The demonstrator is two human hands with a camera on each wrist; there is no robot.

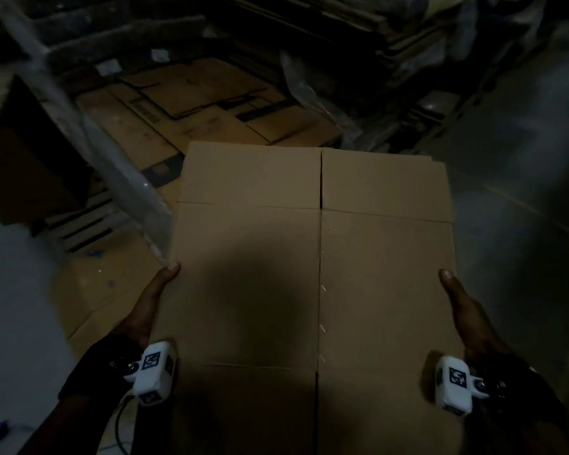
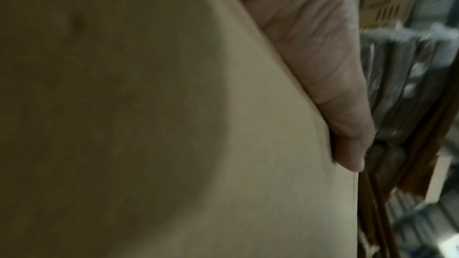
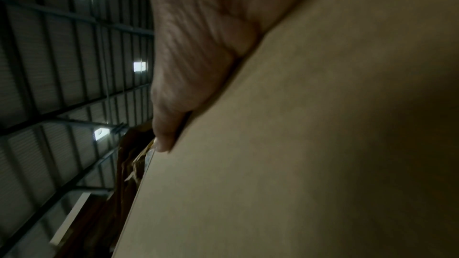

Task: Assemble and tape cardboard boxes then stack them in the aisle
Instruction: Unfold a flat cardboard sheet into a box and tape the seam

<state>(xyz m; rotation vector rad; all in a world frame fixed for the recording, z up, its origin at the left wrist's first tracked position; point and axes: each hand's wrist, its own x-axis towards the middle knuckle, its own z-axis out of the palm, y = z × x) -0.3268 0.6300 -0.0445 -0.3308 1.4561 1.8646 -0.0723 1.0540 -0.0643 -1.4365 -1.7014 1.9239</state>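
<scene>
The left hand (image 1: pixel 151 300) and right hand (image 1: pixel 460 303) each clamped an opposite side edge of the flat cardboard box (image 1: pixel 309 257), held mid-frame above the floor, judged light, stiff yet bendable, best gripped at those edges.

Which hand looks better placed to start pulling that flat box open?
Neither clearly, perhaps the left. The left hand and right hand each grip an opposite side edge of the flattened cardboard box, thumbs on top. The box's central seam lies nearer the right, so the left holds the wider panel.
</scene>
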